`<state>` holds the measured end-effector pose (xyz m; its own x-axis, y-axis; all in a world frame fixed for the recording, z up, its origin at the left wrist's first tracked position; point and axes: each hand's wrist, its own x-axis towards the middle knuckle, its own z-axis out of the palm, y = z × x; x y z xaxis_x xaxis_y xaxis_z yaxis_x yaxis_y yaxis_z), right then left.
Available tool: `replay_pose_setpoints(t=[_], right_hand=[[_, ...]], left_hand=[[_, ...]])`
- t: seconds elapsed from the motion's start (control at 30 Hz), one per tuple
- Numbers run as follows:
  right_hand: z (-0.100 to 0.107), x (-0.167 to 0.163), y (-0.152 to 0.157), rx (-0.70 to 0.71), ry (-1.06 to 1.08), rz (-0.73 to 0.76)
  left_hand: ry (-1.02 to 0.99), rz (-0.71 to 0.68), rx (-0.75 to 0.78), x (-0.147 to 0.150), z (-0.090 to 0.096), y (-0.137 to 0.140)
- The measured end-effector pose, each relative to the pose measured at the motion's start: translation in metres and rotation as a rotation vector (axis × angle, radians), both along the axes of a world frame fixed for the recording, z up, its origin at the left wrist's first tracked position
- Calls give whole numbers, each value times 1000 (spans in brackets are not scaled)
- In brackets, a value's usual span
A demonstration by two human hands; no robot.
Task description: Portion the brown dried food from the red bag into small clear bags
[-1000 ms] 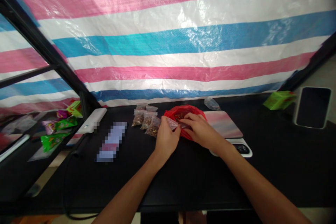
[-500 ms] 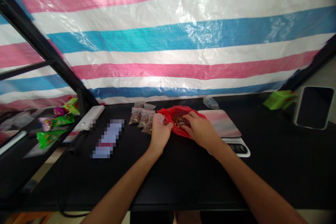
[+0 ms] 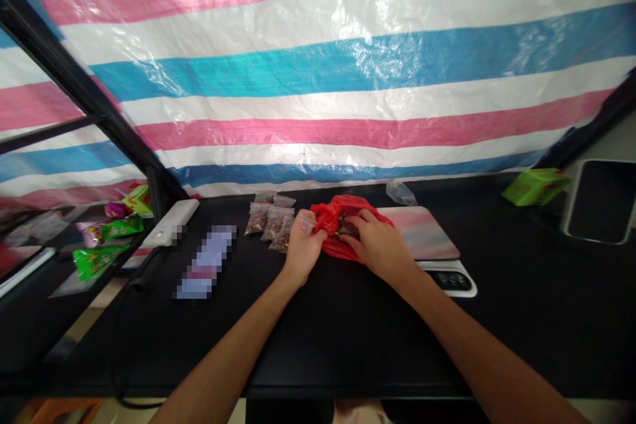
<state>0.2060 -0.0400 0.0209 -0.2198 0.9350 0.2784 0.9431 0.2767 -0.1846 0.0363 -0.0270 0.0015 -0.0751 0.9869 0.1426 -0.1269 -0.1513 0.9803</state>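
The red bag (image 3: 338, 249) is sitting open on the black table (image 3: 322, 344), between the two hands. The left hand (image 3: 304, 246) is pinching its left edge, thumb and fingers closed together on the plastic. The right hand (image 3: 378, 238) is dipping into its mouth with fingers curled; whether they are gripping anything is hard to tell. Filled packets (image 3: 273, 220) are lying just beside the left hand. A scale (image 3: 427, 232) is resting right of the bag, and a green box (image 3: 536, 187) is standing farther right.
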Motion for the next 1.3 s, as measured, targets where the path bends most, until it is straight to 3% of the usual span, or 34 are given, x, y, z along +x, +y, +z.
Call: replay_pose_setpoints(t=[0.17, 0.23, 0.47, 0.7, 0.87, 1.0, 1.3], right_hand=[[3, -4, -2, 1, 56, 73], [3, -5, -2, 6, 85, 81], [1, -2, 2, 101, 236, 74], [13, 3, 1, 91, 447, 126], [17, 3, -1, 41, 449, 308], [16, 2, -4, -12, 452, 331], [10, 1, -4, -21, 523, 470]], left_hand=[[-78, 13, -17, 0, 3, -2], [-18, 25, 39, 1, 4, -4], [730, 315, 381, -8, 3, -8], [964, 144, 373, -16, 0, -4], [1054, 46, 394, -19, -1, -4], [1157, 24, 401, -20, 0, -3], [1105, 9, 302, -13, 5, -7]])
